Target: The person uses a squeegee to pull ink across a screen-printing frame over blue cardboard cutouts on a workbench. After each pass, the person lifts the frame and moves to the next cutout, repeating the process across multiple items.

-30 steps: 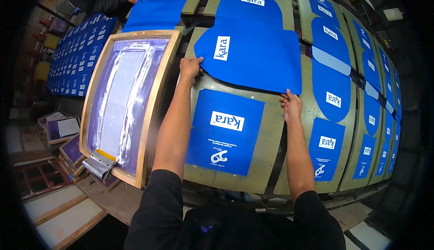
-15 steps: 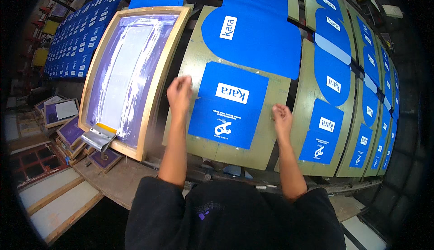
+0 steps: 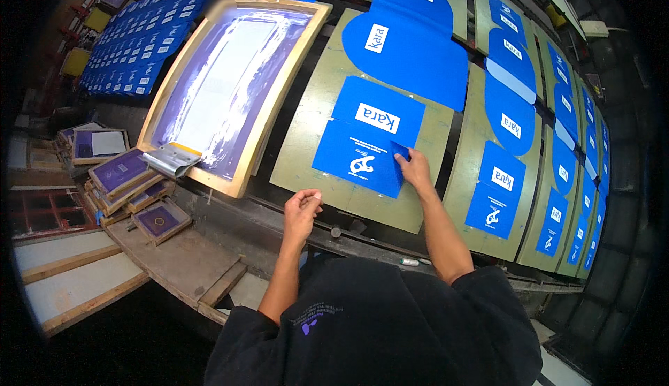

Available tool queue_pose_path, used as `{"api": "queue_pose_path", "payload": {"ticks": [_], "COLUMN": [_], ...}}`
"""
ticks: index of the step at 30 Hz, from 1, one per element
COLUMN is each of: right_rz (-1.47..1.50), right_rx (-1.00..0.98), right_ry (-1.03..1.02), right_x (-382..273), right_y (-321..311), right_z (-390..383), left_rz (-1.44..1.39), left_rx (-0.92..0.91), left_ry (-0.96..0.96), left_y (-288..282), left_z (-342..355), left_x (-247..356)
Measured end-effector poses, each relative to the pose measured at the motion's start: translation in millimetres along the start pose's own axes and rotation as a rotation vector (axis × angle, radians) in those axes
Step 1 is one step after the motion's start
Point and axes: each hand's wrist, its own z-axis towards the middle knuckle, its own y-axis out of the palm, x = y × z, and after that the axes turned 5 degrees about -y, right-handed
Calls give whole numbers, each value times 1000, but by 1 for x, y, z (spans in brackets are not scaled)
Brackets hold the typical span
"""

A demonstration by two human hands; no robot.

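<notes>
A blue fabric panel [image 3: 341, 150] with white printing lies on an olive-green board [image 3: 300, 135] in front of me. My right hand [image 3: 416, 170] pinches the panel's right edge between thumb and fingers, and that side is folded up off the board. My left hand [image 3: 301, 213] hovers by the board's near left edge, fingers curled in and thumb against them, holding nothing that I can see. Beyond the panel lies a larger rounded blue piece [image 3: 411, 55] with a white label patch. To the left, a wood-framed printing screen [image 3: 221, 184] is tilted, with a metal-handled squeegee [image 3: 171, 159] at its near end.
More green boards [image 3: 456, 198] with printed blue pieces run in rows to the right. Small framed screens [image 3: 125, 173] are piled at the left, and blue printed pieces [image 3: 146, 44] cover a surface behind them. A small white-and-green tube [image 3: 410, 262] lies on the near ledge.
My right hand has moved to the panel's right edge and taken hold of it, lifting that side. My left hand has dropped toward the board's near edge. The view has shifted.
</notes>
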Motion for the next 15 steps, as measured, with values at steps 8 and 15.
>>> {"api": "queue_pose_path", "payload": {"ticks": [8,15], "right_rz": [1081,1073], "right_rx": [165,307], "right_ry": [35,17], "right_x": [-82,-100], "right_y": [-81,-139], "right_z": [-27,93], "left_rz": [503,843], "left_rx": [331,416], "left_ry": [365,707], "left_y": [-65,-81], "left_z": [-8,10], "left_x": [-4,-6]}}
